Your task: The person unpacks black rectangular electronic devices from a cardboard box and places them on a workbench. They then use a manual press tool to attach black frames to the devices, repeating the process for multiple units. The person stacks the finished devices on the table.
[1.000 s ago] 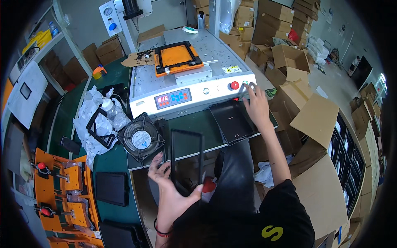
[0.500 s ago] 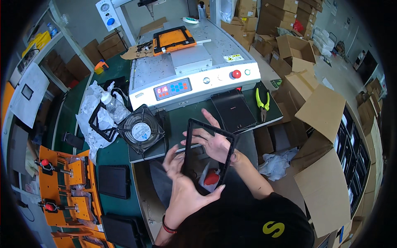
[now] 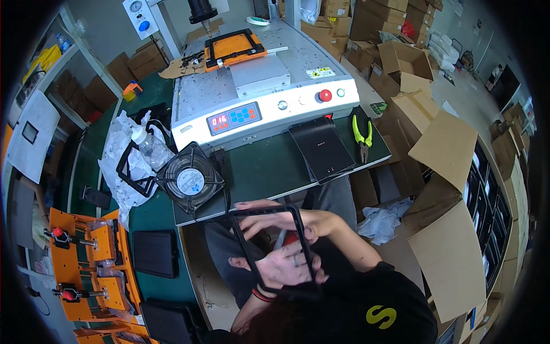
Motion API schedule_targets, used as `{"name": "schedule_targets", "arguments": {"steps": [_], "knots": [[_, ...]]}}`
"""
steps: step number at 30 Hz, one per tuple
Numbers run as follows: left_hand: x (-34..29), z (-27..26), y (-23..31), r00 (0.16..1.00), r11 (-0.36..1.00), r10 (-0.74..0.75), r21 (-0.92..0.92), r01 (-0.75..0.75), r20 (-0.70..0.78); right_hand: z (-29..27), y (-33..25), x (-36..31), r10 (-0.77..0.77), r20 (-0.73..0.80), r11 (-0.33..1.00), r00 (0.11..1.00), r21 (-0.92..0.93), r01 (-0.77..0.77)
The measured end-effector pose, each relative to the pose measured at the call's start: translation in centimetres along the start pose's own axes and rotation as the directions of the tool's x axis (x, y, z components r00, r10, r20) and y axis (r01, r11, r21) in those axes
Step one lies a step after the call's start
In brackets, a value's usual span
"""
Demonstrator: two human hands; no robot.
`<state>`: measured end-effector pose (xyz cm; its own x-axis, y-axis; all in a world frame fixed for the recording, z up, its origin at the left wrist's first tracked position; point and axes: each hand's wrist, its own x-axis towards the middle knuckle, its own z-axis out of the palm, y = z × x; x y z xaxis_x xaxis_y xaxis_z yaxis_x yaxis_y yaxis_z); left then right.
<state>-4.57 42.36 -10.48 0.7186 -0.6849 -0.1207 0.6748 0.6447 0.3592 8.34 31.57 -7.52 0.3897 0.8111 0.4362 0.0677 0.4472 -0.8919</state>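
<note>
Worktop point(image 3: 269, 166) in green, carrying a grey-white welding machine point(image 3: 258, 97) with a red button and an orange fixture point(image 3: 232, 49) on its bed. Beside it, black flat panels point(image 3: 321, 148) stacked at the front edge, a round black fan point(image 3: 190, 179) to their left, yellow-handled pliers point(image 3: 362, 135) to their right. Below the worktop edge, held over the lap and clear of every surface: a thin black rectangular frame point(image 3: 269, 246), tilted. Left hand point(image 3: 281, 265) spread against the frame from behind, fingers curled onto its right rail; right hand point(image 3: 281, 221) closed over the top rail near the corner. Both grips clamped on the frame, then, though thumb positions could not be made out. Judged risky: so slender a frame, pressed from two sides, could twist or crack at a corner if squeezed unevenly; could also slip into the gap between knees and worktop, nothing beneath to catch it.
</note>
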Motion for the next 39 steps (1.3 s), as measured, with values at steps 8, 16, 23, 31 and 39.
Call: {"name": "schedule_targets", "arguments": {"steps": [8,16,23,31,39], "knots": [[0.2,-1.7,1.8,0.808,0.917,0.386,-0.276,-0.287,0.446,-2.8,-2.7,-5.6,-0.309,-0.673,-0.260,0.672,-0.620,-0.740],[0.2,-0.4,4.9,0.871,0.871,0.490,-0.028,-0.491,-0.026,-2.5,-7.8,-6.3,-0.193,-0.742,-0.029,0.642,-0.650,-0.759],[0.6,-1.4,3.8,0.790,0.785,0.609,0.191,-0.589,-0.069,6.7,-8.7,-3.0,-0.088,-0.543,0.308,0.835,-0.812,-0.495],[2.0,0.7,4.7,0.668,0.571,0.738,0.439,-0.694,0.097,9.0,-5.2,-1.7,-0.207,-0.511,0.274,0.835,-0.849,-0.452],[1.8,0.3,4.3,0.697,0.611,0.712,0.414,-0.675,0.085,9.3,-4.5,-2.0,-0.180,-0.534,0.264,0.826,-0.835,-0.483]]}}
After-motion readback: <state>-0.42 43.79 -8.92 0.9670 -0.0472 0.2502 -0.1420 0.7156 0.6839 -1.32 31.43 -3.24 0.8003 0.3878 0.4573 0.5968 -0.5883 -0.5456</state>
